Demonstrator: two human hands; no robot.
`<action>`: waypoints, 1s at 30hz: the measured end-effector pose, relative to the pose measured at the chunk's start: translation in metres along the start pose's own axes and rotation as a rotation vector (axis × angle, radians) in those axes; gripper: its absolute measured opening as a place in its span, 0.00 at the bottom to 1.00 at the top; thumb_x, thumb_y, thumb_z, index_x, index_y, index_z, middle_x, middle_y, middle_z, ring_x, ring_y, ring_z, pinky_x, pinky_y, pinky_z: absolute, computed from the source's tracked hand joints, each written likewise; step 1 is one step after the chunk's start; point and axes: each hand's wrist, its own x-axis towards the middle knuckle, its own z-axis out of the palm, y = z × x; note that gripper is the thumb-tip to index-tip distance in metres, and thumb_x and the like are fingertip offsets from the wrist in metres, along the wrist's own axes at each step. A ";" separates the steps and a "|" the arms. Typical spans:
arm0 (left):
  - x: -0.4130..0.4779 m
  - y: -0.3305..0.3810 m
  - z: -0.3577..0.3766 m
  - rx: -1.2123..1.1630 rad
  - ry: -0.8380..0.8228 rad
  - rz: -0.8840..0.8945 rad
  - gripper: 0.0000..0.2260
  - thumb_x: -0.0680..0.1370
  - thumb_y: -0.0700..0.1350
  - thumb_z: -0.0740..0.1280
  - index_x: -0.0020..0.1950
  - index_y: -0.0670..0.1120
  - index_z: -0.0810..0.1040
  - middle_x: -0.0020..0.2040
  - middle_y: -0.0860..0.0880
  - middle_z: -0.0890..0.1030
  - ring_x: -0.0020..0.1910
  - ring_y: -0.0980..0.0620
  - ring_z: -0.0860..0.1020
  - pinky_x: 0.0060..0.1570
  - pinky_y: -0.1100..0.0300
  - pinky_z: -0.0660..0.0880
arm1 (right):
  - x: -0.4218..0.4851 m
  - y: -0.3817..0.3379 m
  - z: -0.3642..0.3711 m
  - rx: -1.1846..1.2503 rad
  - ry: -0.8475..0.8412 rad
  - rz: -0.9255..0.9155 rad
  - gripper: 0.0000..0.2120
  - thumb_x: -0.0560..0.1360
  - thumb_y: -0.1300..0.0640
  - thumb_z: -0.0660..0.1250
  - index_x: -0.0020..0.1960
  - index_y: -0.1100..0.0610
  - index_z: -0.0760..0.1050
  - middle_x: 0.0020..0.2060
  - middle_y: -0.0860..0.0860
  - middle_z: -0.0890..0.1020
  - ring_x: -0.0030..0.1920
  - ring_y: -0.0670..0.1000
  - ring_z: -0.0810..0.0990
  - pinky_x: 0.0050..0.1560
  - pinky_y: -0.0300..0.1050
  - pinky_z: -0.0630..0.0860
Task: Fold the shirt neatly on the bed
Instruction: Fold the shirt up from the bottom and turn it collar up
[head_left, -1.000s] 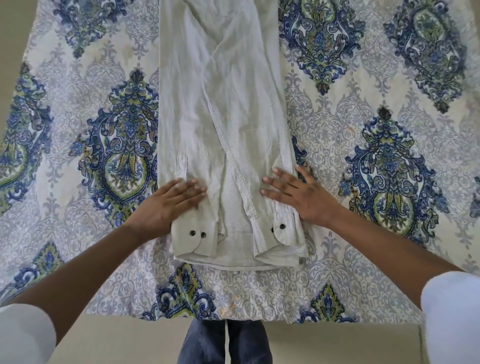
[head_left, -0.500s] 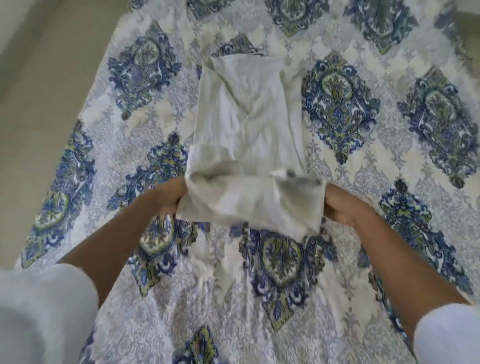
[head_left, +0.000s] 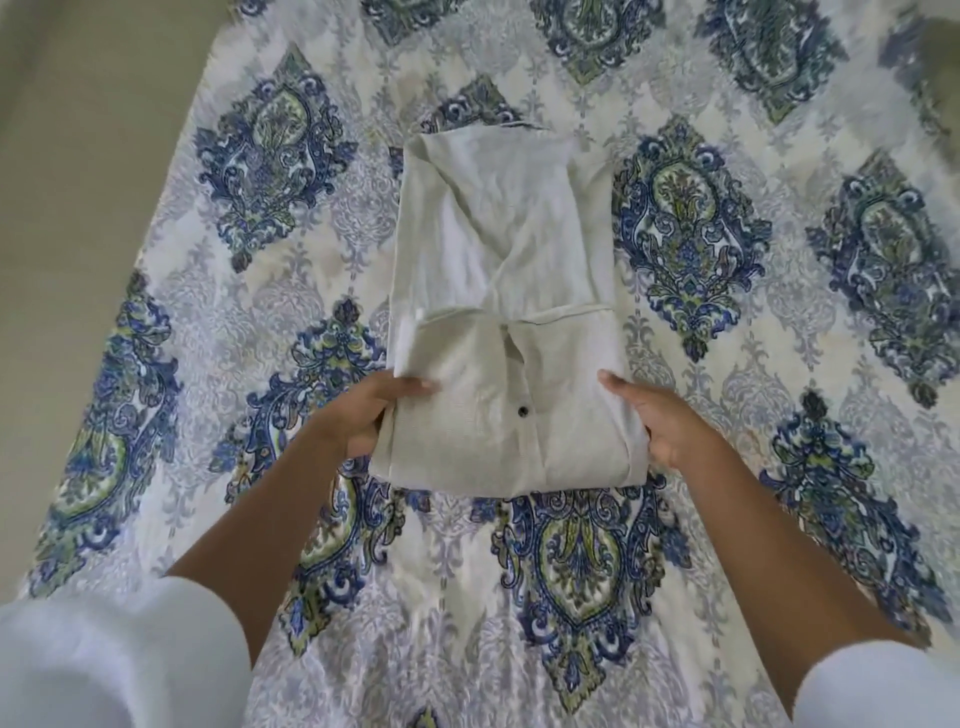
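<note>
While the left hand (head_left: 358, 418) and right hand (head_left: 662, 423) pinch the shirt (head_left: 498, 249), square it.
Align edges (button (head_left: 521, 411) up); press flat on the bed (head_left: 208, 291).

A bed (head_left: 467, 623) fills most of the view. It is covered by a bedspread (head_left: 691, 249) printed with large blue, green and yellow damask medallions on a white and pale grey ground. The bed's left edge runs diagonally from the lower left up toward the top. Beyond that edge lies a plain beige floor (head_left: 78, 182), smooth and unpatterned. A blurred, dull greenish patch shows at the top right corner. The light is soft and even, without hard shadows.
</note>
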 end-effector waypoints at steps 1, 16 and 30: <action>0.004 0.006 0.001 0.019 0.014 0.015 0.17 0.70 0.41 0.71 0.57 0.39 0.77 0.50 0.42 0.83 0.48 0.43 0.82 0.48 0.47 0.80 | 0.001 -0.002 0.000 -0.018 0.021 0.028 0.38 0.56 0.44 0.79 0.62 0.57 0.75 0.61 0.52 0.77 0.62 0.54 0.74 0.67 0.59 0.68; 0.034 0.020 -0.002 0.042 0.484 0.077 0.11 0.78 0.50 0.62 0.42 0.46 0.78 0.36 0.48 0.80 0.33 0.51 0.78 0.38 0.57 0.75 | 0.018 -0.024 0.000 0.066 0.171 0.048 0.17 0.75 0.52 0.68 0.58 0.62 0.75 0.56 0.59 0.80 0.53 0.57 0.79 0.57 0.52 0.75; 0.043 0.019 0.004 0.466 0.656 0.191 0.09 0.77 0.45 0.66 0.51 0.40 0.75 0.45 0.41 0.77 0.46 0.43 0.77 0.45 0.54 0.72 | 0.028 -0.030 -0.011 -0.083 -0.027 -0.077 0.37 0.66 0.35 0.69 0.65 0.59 0.71 0.63 0.53 0.76 0.64 0.53 0.74 0.70 0.54 0.65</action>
